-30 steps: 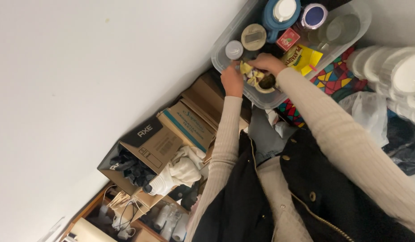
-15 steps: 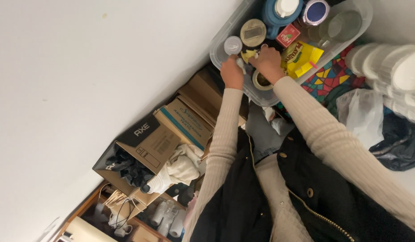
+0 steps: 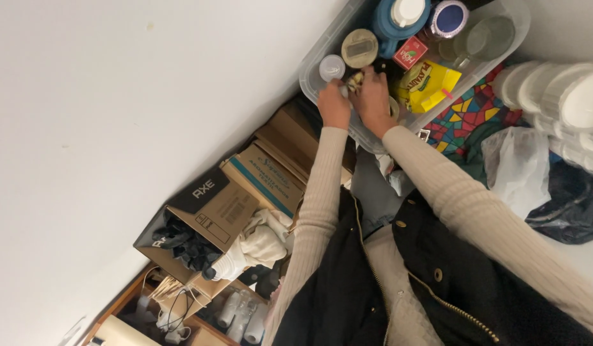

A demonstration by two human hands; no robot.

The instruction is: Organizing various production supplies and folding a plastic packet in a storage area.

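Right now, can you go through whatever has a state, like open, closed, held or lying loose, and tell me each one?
clear plastic bin: lid off, packed
left hand: inside the bin, gripping
right hand: inside the bin, gripping
small patterned object: held between both hands
blue jug: lidded
cardboard box: open, stuffed with cloth
yellow packet: lying in the bin

Both arms outstretched, left hand (image 3: 333, 102) and right hand (image 3: 373, 97) side by side.

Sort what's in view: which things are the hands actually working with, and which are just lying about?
In hand:
left hand and right hand, together on a small yellowish object
clear plastic bin they reach into

Lying about:
tan-lidded jar
yellow packet
cardboard boxes
stacked white cups
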